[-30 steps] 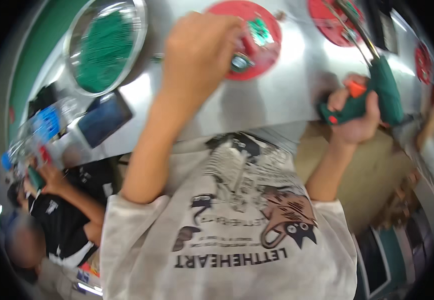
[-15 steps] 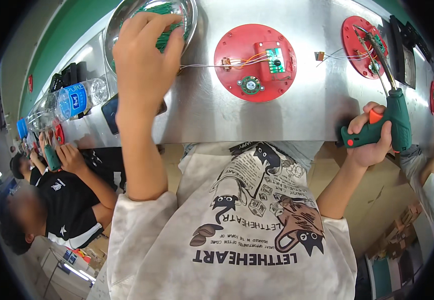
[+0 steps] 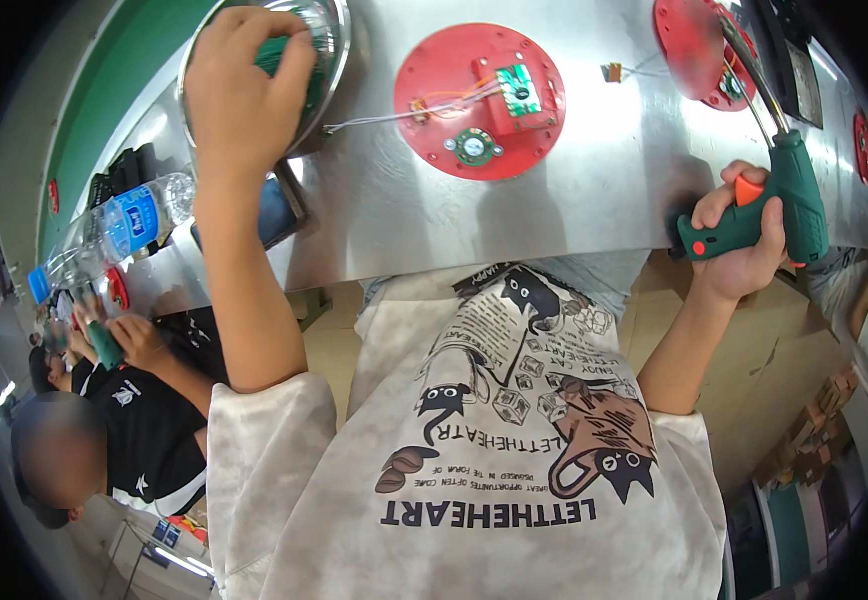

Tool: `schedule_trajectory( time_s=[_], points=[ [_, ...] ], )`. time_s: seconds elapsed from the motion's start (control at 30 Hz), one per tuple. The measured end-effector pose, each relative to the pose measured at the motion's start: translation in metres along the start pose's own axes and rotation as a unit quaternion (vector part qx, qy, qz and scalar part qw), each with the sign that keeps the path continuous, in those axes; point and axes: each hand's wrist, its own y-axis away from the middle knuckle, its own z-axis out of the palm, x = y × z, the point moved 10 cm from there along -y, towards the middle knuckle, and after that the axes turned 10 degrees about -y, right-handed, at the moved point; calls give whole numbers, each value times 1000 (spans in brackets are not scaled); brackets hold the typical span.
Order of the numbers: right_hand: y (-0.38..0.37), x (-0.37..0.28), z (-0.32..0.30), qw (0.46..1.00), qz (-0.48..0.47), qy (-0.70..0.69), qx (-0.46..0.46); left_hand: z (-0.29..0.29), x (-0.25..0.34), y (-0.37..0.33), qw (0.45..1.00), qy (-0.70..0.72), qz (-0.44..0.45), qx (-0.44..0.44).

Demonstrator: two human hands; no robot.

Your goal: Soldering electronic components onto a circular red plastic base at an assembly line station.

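Note:
My left hand (image 3: pixel 244 95) reaches over a round metal bowl (image 3: pixel 339 75) holding a heap of thin green wires (image 3: pixel 276 55). Thumb and fingers are bent together in a pinch; whatever is between them cannot be made out. A red disc (image 3: pixel 429 65) lies to the right of the bowl. It carries a green circuit board (image 3: pixel 520 90), a small round speaker (image 3: pixel 474 147) and several thin wires trailing left toward the bowl. In my right hand (image 3: pixel 744 255) is a green soldering gun (image 3: pixel 802 195) with an orange trigger, its long metal tip pointing up over the table.
Another red disc (image 3: pixel 669 45) with wires lies at the far right, partly behind the tool's tip. A clear plastic bottle (image 3: pixel 99 235) and a dark phone (image 3: pixel 276 210) are left of my forearm. A co-worker in a black shirt (image 3: pixel 149 430) sits at the left.
The whole view has shifted, so the table's things sit farther left and higher. My left hand stays over the bowl, still pinched. My right hand keeps hold of the soldering gun.

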Motion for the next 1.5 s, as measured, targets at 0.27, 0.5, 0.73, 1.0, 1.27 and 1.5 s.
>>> schedule_trajectory(
  time_s=[0.27, 0.5, 0.73, 1.0, 1.27, 1.5],
  points=[
    [-3, 4, 10, 1000, -2, 14, -28, -8, -20, 17, 994, 42, -77, 70],
    [1, 2, 5, 1000, 4, -1, -3, -25, -23, 25, 982, 22, -102, 155],
    [0, -2, 6, 1000, -1, 16, 19, -29, -13, 9, 995, 26, -54, 78],
    [0, -1, 8, 999, -8, 30, 29, 18, -14, -3, 997, -29, -53, -44],
    [4, -2, 5, 999, -23, -11, 37, 30, -19, -7, 993, 5, -66, -99],
    [11, -4, 9, 999, -43, -8, 16, -2, -6, 6, 990, 114, -81, 5]
  ],
)
